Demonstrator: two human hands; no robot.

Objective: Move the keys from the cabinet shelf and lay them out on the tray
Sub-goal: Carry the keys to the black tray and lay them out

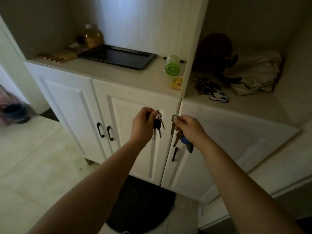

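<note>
Left hand (141,125), right hand (189,126) each grip keys; tray (118,55) bare.

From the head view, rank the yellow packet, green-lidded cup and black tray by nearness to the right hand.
Measured from the right hand:
1. Yellow packet, at the counter's front edge, above the hand.
2. Green-lidded cup, lying on its side behind the packet.
3. Black tray, farther back and left.
</note>
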